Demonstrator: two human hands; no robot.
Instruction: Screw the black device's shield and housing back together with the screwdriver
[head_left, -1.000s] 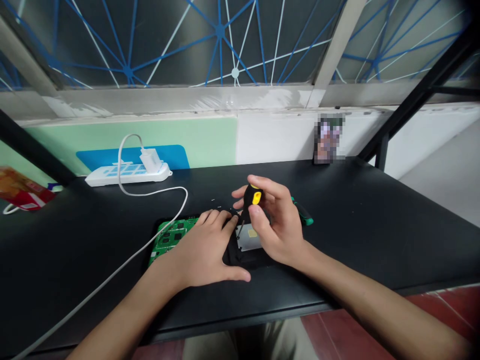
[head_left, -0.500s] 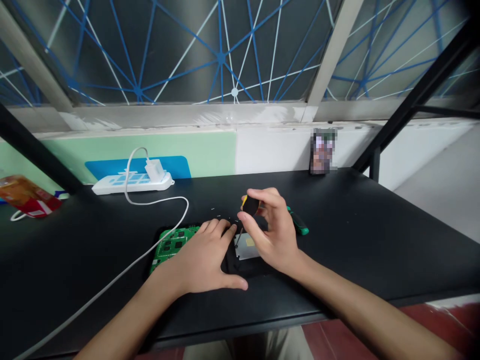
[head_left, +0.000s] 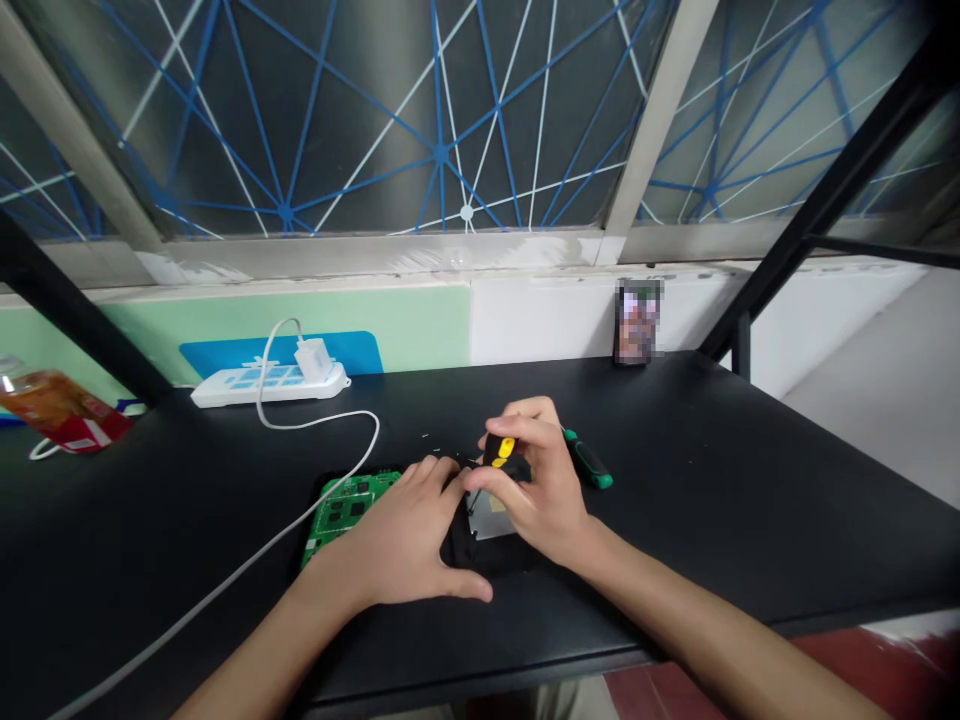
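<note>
A short black-and-yellow screwdriver (head_left: 501,450) is gripped between the thumb and fingers of my right hand (head_left: 544,485). Its thin shaft points down at the left edge of a silver metal plate (head_left: 487,518) set in a black casing. My left hand (head_left: 412,535) lies spread across the casing and the right part of a green circuit board (head_left: 345,512), fingertips close to the screwdriver shaft. Behind my right hand lies a green-and-black handled tool (head_left: 590,462); its far end is hidden. A few tiny pieces (head_left: 426,436) lie behind my left fingers.
A white power strip (head_left: 270,384) holds a plugged-in charger (head_left: 313,360), whose white cable (head_left: 247,550) crosses the board and the black table (head_left: 750,500). At the far left a bottle (head_left: 67,408) lies tilted. A phone (head_left: 637,322) leans on the wall.
The view has tilted slightly upward, so things sit lower in the picture. The screwdriver handle has turned in my right fingers and shows more yellow. My left hand keeps its place.
</note>
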